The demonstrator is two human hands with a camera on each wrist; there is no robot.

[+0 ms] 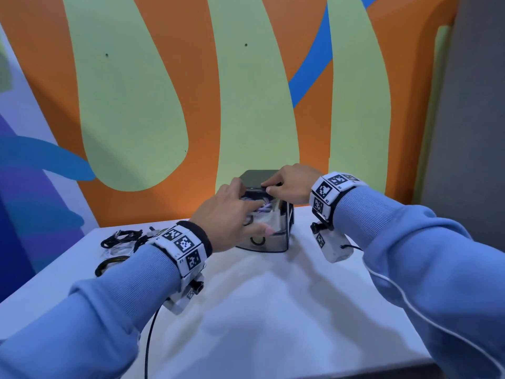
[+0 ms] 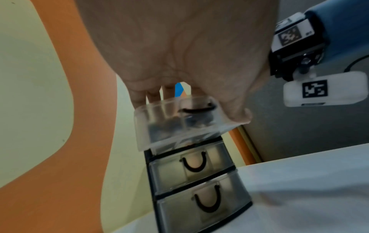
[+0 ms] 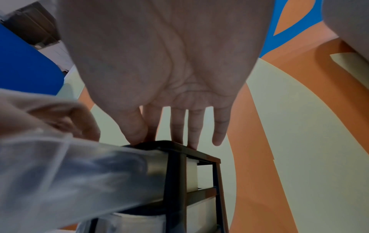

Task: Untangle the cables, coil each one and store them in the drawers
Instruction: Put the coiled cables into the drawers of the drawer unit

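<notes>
Drawers (image 2: 191, 181): small black-framed unit with clear smoky plastic trays and black U-shaped handles, standing on my white table (image 1: 273, 310) against the wall. Top drawer (image 2: 175, 126) is pulled out, and a lilac cable (image 1: 263, 207) lies bunched inside it. My left hand (image 1: 232, 214) sits over that drawer, fingers reaching in, thumb on the front edge; how tightly the fingers close I cannot tell. My right hand (image 1: 292, 184) lies flat on the unit's smooth black top, fingers straight, pressing down. Black cables (image 1: 120, 237) lie tangled at the table's left, well apart from the unit; lower two drawers are closed.
</notes>
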